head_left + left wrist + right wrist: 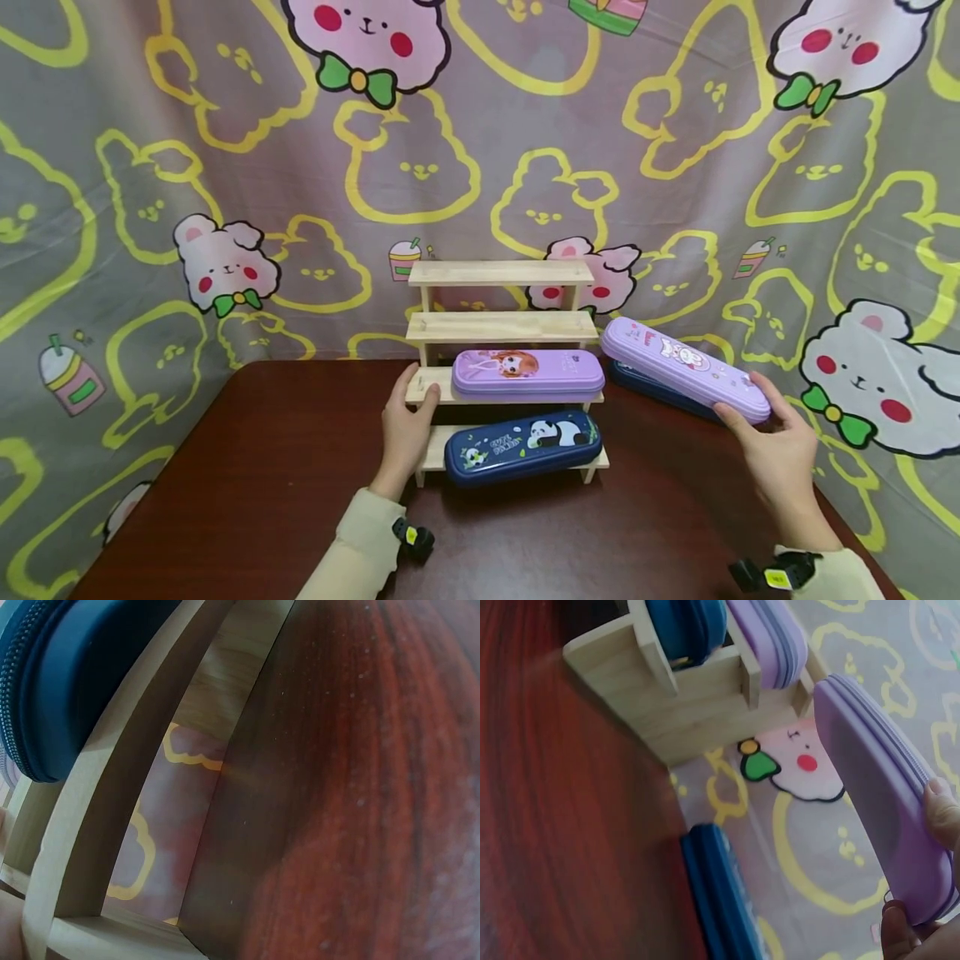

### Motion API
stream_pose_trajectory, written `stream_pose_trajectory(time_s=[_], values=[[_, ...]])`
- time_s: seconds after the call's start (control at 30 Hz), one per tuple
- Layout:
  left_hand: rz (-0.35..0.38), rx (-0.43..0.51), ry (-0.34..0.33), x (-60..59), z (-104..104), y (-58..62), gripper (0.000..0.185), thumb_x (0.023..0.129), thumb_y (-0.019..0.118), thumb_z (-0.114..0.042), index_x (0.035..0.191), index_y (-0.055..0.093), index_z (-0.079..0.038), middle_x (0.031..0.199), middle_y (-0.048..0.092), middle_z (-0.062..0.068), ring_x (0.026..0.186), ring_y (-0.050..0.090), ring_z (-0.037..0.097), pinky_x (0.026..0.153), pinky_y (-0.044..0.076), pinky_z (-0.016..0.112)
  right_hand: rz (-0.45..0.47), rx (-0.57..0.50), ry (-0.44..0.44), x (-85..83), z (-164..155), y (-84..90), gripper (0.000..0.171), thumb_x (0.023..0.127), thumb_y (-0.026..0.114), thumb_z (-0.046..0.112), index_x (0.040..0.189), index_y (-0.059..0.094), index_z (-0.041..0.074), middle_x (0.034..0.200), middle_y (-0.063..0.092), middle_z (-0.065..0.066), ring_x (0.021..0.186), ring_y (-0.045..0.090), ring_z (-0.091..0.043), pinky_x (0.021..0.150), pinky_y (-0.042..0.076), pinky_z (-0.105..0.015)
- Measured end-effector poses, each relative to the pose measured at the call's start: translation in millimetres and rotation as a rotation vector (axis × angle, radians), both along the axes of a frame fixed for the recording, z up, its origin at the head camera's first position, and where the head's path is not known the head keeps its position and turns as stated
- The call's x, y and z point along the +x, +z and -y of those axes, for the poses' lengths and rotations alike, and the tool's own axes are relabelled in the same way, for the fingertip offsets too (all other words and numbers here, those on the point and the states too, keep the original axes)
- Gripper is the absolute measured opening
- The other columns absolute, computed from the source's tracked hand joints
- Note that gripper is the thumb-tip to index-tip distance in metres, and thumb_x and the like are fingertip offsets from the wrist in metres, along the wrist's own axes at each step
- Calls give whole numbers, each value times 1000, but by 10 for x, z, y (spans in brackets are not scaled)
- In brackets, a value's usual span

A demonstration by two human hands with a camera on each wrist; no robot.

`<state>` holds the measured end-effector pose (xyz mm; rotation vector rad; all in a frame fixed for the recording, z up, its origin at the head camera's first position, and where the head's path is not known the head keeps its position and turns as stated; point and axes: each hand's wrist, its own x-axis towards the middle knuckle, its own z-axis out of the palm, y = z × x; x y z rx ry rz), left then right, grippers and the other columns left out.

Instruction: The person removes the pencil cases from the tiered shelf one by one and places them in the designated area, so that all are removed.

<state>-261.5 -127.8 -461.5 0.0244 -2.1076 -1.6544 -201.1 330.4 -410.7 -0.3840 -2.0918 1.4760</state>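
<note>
My right hand [783,454] grips the right end of a lavender zip pencil case [686,367] with a white cartoon character, thumb on the near side. It is held up and tilted, its left end beside the wooden tiered rack [502,327]. The right wrist view shows its plain back [885,802] and zipper. My left hand [405,433] holds the left end of the rack's second-lowest shelf, thumb and fingers about the plank. On that shelf lies a purple pencil case [528,373] with a cartoon girl. A navy panda pencil case [525,447] rests slantwise on the lowest shelf.
Another navy pencil case [663,389] lies on the table right of the rack, partly hidden under the lavender one in the head view. The dark red-brown table [300,467] ends at a patterned cloth backdrop [480,133]. The rack's upper two shelves hold nothing.
</note>
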Motion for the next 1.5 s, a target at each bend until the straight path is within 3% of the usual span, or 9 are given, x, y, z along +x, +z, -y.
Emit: stream_pose_trajectory(time_s=[0.17,0.27,0.37,0.43,0.5,0.57,0.63,1.13,1.5], values=[[17,-5,-2,22,20,8,55,96,66,-31,146,48,-19,143,52,5,132,45,21,110,33,44,33,4,-13,38,-93,-97,68,85,79,17,146,50,25,150,44,-9,114,48,-11,75,44,-4],[14,-3,-2,30,25,9,54,96,66,-31,146,49,-20,143,52,5,132,45,21,110,33,44,97,72,3,65,-148,-183,70,87,78,27,149,46,22,151,41,-13,120,46,-19,76,41,-3],[13,0,-2,41,26,10,54,96,66,-31,146,49,-21,143,52,5,132,45,21,110,33,44,184,162,24,84,-185,-268,76,87,74,40,152,41,19,152,39,-18,127,44,-33,86,41,-6],[11,0,-6,41,29,8,54,96,66,-31,146,49,-21,143,52,5,132,45,21,110,33,44,230,205,40,88,-198,-311,78,88,72,45,153,38,16,152,38,-21,128,41,-40,98,42,-18],[17,-3,-5,37,30,5,54,96,66,-32,146,48,-21,143,52,4,132,45,20,110,34,44,257,221,57,81,-218,-347,79,88,71,46,153,36,15,152,35,-23,130,39,-43,107,39,-37],[18,-5,-6,31,31,-1,54,96,65,-32,146,48,-21,143,52,4,132,45,19,110,34,44,275,224,72,68,-241,-372,80,89,70,47,153,36,14,153,33,-26,131,37,-46,107,35,-53],[18,-5,-7,27,31,-4,54,96,65,-31,146,48,-19,143,52,4,132,45,19,110,34,44,289,226,89,51,-269,-391,81,89,70,48,153,35,13,153,30,-28,131,35,-49,106,33,-59],[28,-8,-3,12,22,-8,53,96,65,-31,146,48,-21,143,52,3,131,46,19,110,34,42,363,342,228,-40,-432,-493,87,89,70,48,153,30,5,148,27,-40,129,30,-57,101,31,-68],[29,-1,-14,-3,13,7,54,96,65,-31,146,48,-21,143,51,3,132,45,19,110,33,43,496,406,298,-142,-580,-534,90,88,73,45,152,29,0,145,24,-43,125,28,-57,100,26,-72]])
